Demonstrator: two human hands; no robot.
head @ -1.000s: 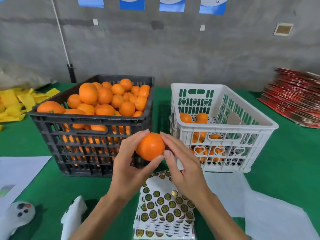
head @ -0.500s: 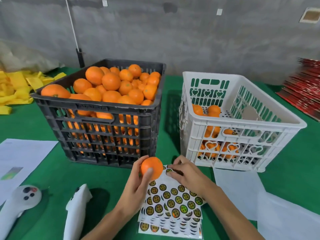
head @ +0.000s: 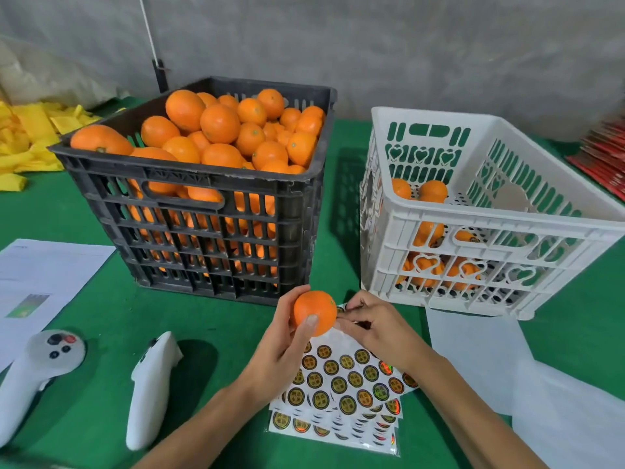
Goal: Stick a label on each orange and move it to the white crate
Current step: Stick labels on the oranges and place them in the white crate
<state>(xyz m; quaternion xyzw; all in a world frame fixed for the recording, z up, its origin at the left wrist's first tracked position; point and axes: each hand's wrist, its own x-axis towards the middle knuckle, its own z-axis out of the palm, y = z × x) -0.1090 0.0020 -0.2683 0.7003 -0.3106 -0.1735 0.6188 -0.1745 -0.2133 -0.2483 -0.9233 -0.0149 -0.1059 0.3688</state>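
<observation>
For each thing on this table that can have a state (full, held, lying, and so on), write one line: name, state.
Black crate: heaped with oranges.
White crate: few oranges inside.
Orange: held by left hand.
Right hand: fingers at sticker sheets.
Sticker sheets: stacked flat.
Two white controllers: lying unused.

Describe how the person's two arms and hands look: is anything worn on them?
Both forearms are bare up to the bottom picture edge, no sleeves in view. The left hand and right hand wear no gloves, and no rings, watch or bracelet show. The fingers have short, unpainted nails.

Left hand [head: 284, 346] cupped (gripping); right hand [head: 375, 324] pinching.
</observation>
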